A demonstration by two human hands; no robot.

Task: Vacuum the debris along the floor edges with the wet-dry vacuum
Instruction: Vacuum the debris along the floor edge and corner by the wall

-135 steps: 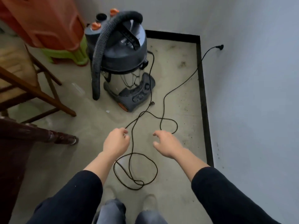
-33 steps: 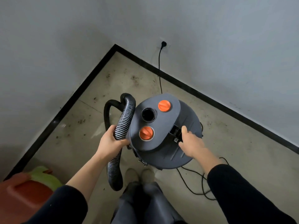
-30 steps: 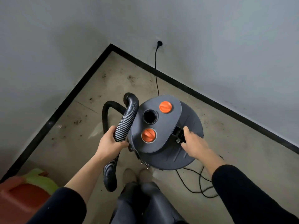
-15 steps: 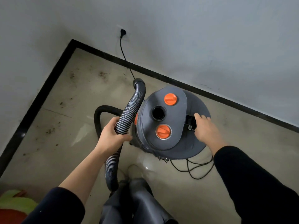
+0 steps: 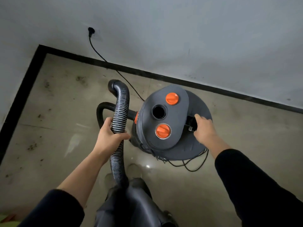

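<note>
The grey wet-dry vacuum (image 5: 165, 141), with two orange caps and an open port on its lid, stands on the floor just ahead of my feet. Its ribbed black hose (image 5: 121, 105) arches up beside it on the left and hangs down toward my legs. My left hand (image 5: 109, 136) grips the hose at mid-length. My right hand (image 5: 204, 130) holds the black carry handle (image 5: 190, 123) on the lid's right side, fingers curled into the recess. Dark debris specks (image 5: 32, 146) lie on the floor by the left wall and in the corner.
The power cord (image 5: 105, 60) runs from a wall plug (image 5: 91, 31) down behind the vacuum, and slack loops (image 5: 194, 167) lie at its right base. A black baseboard (image 5: 180, 81) lines both walls, which meet at the corner on the upper left. My legs (image 5: 131, 203) fill the bottom middle.
The view has swung left to right and the vacuum now stands nearer the far wall. My left hand keeps hold of the hose; my right stays at the handle.
</note>
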